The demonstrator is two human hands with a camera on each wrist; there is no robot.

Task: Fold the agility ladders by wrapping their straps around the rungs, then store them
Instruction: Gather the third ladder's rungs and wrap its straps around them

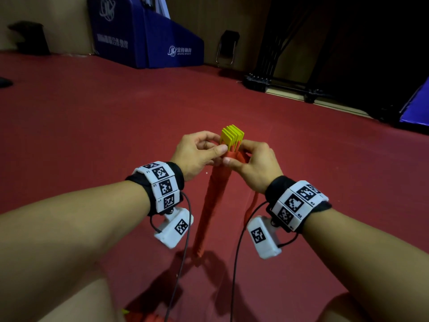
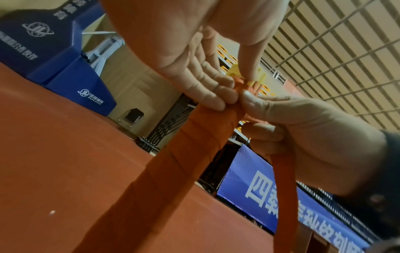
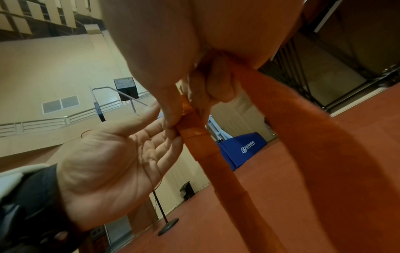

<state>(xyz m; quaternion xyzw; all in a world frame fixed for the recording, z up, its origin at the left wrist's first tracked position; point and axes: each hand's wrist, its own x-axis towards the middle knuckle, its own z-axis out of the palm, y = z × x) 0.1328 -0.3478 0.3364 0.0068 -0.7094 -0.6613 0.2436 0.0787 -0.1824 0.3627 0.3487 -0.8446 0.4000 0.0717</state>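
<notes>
One bundle of yellow rungs (image 1: pixel 232 136) sits at the centre of the head view, with about six flat rung ends showing, bound by one orange strap (image 1: pixel 212 201). Two hands, the left hand (image 1: pixel 197 154) and the right hand (image 1: pixel 255 165), meet there. Two blue padded blocks (image 1: pixel 148 36) stand at the upper left, one folding chair (image 1: pixel 228 46) at the upper centre.

Dim indoor light, dark vignetted corners, wide-angle edge warp, wrist views soft w/ motion blur.
</notes>
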